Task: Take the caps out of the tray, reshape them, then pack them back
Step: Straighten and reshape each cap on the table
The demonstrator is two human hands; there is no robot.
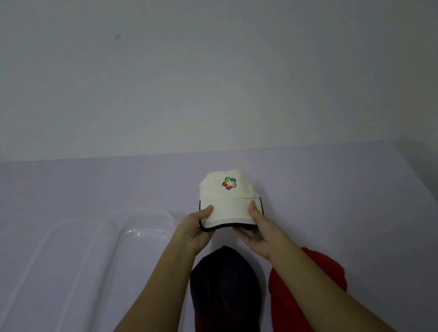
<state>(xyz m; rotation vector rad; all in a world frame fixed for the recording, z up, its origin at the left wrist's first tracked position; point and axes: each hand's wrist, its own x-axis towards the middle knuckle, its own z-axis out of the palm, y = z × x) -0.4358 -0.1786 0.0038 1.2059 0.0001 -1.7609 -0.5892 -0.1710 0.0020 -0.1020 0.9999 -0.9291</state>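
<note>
Clear tray [59,270] sits empty at left, w/ nothing packed back yet. Left hand [197,231] pinches the brim's left edge of the white cap [229,200], thumb on top, fingers under. Cap is centre, crown away from the person, above the purple table [354,189]. Right hand [263,232] grips the brim's right edge likewise. To reshape well: bow the brim evenly w/ both hands, don't crease. Forearms reach fwd, converging. Dark cap [224,290] and red cap [323,272] lie nearer, under the arms.

Three caps are showing: one white cap [229,200], one dark cap [224,290], one red cap [287,310]. One clear tray [67,272] is lying on one desk [354,189].
</note>
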